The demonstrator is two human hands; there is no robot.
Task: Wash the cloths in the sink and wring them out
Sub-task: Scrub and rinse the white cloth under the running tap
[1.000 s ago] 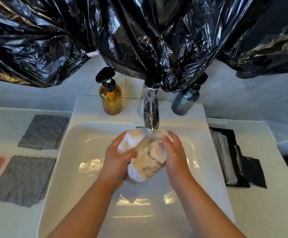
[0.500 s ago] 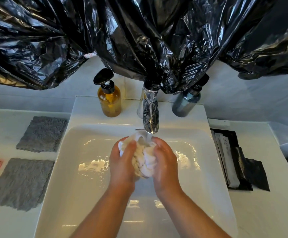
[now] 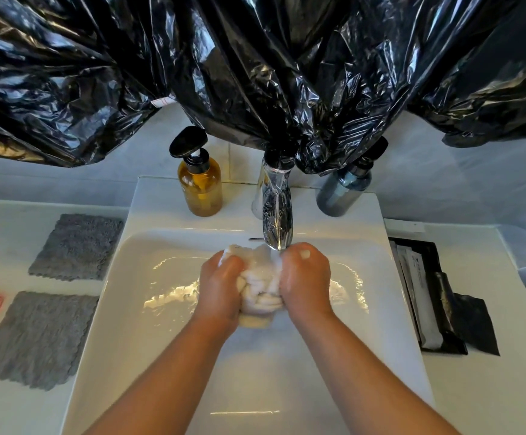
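Over sink (image 3: 148,324), left hand (image 3: 219,287) and right hand (image 3: 307,281) squeeze cloth (image 3: 260,285) tighter.

You have the white cloth (image 3: 257,288), bunched and wet, squeezed between your left hand (image 3: 221,287) and right hand (image 3: 307,284), above the sink (image 3: 142,334) basin.

Two bare forearms, the left arm (image 3: 161,381) and the right arm (image 3: 371,372), show from the near edge. The left hand (image 3: 221,287) and right hand (image 3: 307,282) are bare, wet and glossy. The right thumb has a short, pale nail (image 3: 305,254).
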